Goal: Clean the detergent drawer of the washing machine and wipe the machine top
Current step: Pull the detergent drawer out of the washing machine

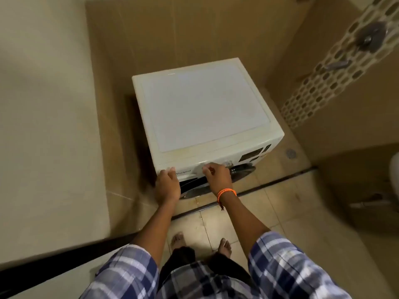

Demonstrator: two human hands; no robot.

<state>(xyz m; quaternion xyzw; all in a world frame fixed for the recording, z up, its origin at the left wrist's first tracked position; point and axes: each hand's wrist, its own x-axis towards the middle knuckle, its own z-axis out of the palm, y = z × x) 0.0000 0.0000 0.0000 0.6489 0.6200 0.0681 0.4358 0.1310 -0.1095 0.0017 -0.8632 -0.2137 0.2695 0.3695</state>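
A white front-loading washing machine [205, 108] stands in a tiled corner, its flat top bare. The detergent drawer [183, 172] is the left part of the front panel and carries a brand label; it looks pushed in. My left hand [167, 186] is at the machine's front left corner, fingers curled on the drawer's left end. My right hand [217, 176], with an orange wrist thread, has its fingers curled on the drawer's right end, beside the program knob [228, 164]. The dark round door [244, 169] shows below the panel.
A beige wall closes in on the left and brown tiled walls stand behind and to the right. Shower fittings [371, 37] hang on the right wall. A floor drain [291, 153], a dark threshold strip [269, 184] and a toilet edge [395, 169] lie to the right.
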